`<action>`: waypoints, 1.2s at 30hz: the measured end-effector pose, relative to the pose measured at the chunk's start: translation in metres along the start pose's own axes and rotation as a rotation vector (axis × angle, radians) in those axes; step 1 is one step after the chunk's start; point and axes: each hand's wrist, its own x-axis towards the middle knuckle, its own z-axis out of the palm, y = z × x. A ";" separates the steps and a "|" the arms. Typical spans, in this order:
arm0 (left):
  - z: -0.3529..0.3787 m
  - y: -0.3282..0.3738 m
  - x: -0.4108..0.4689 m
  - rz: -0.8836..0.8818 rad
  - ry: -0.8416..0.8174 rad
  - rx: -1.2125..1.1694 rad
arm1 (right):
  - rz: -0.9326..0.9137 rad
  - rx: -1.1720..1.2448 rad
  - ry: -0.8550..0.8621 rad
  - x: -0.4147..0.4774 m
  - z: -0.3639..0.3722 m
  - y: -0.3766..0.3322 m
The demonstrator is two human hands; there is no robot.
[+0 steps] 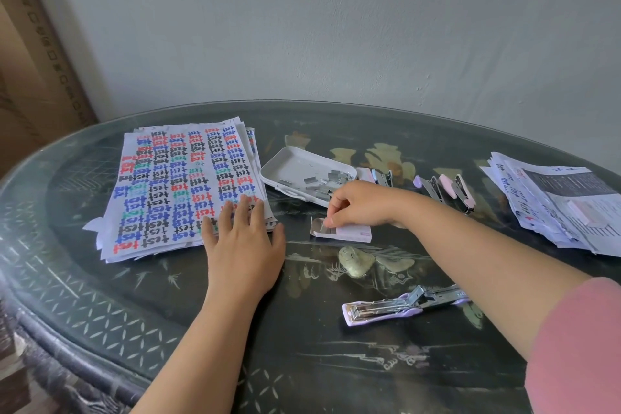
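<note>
Box (354, 233): small, white, lying flat on the table (336, 363) at centre, its left flap open. A strip (326, 228) of staples sits in the open end, partly out.

Right hand (363, 203): over the box from the right, fingers curled, thumb and fingertips pinching the strip at the box mouth. Palm faces down. Pink sleeve (578, 346) at the lower right edge of view.

Left hand (243, 245): flat, fingers straight and slightly spread, pressing on the near right corner of the stack (174, 185). The thumb points toward the box, not touching it.

Stack: loose sheets, left of the box, the top sheet covered with "test" written in red, blue, black and green (edges uneven, sheets fanned out).

Tray (289, 166): white, shallow, just behind the box and beside the stack. Loose staples (324, 183) are heaped in its right end.

Stapler (400, 304): lilac, opened out flat, nearer the person than the box and well apart from it, under the right forearm.

Small staplers (450, 190): a row of them right of the tray, pastel bodies. Exact count uncertain, since the wrist hides part of the row.

Pile (557, 205): more printed and written sheets at the far right table edge.

Table: dark, glass-topped, rounded edge, pale inlaid figures.
</note>
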 end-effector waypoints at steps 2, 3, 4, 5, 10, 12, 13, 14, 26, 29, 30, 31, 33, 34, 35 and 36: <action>0.001 0.000 0.000 -0.001 0.005 -0.006 | 0.009 0.097 0.022 -0.003 -0.002 0.002; 0.001 -0.001 0.000 0.001 0.007 -0.008 | 0.009 0.128 0.046 -0.004 -0.002 0.003; 0.001 -0.001 0.001 0.003 0.009 -0.010 | 0.008 0.155 0.084 -0.005 -0.003 0.005; 0.001 -0.001 0.001 0.006 0.009 -0.014 | 0.006 0.193 0.137 -0.006 -0.002 0.006; -0.002 0.000 -0.001 0.024 0.037 -0.055 | -0.019 0.498 0.341 -0.028 0.006 0.016; -0.004 0.001 -0.002 0.068 0.092 -0.088 | -0.043 0.519 0.370 -0.046 0.011 0.023; -0.007 0.002 -0.004 0.117 0.141 -0.117 | -0.050 0.487 0.387 -0.058 0.015 0.028; -0.010 0.003 -0.006 0.178 0.187 -0.150 | -0.056 0.449 0.414 -0.070 0.019 0.033; -0.024 0.040 -0.112 0.343 -0.065 -0.337 | -0.053 0.528 0.503 -0.141 0.072 0.059; -0.020 0.040 -0.119 0.316 -0.029 -0.328 | -0.031 0.446 0.475 -0.152 0.078 0.059; -0.020 0.039 -0.120 0.313 -0.019 -0.324 | -0.026 0.403 0.479 -0.155 0.081 0.058; -0.020 0.038 -0.122 0.315 -0.015 -0.321 | -0.028 0.364 0.492 -0.157 0.084 0.058; -0.020 0.037 -0.122 0.335 -0.033 -0.311 | -0.049 0.328 0.529 -0.161 0.088 0.057; -0.019 0.036 -0.122 0.345 -0.045 -0.307 | -0.059 0.335 0.548 -0.162 0.090 0.056; -0.019 0.036 -0.123 0.352 -0.049 -0.307 | -0.066 0.352 0.564 -0.163 0.091 0.056; -0.019 0.035 -0.123 0.356 -0.047 -0.314 | -0.072 0.370 0.576 -0.164 0.093 0.056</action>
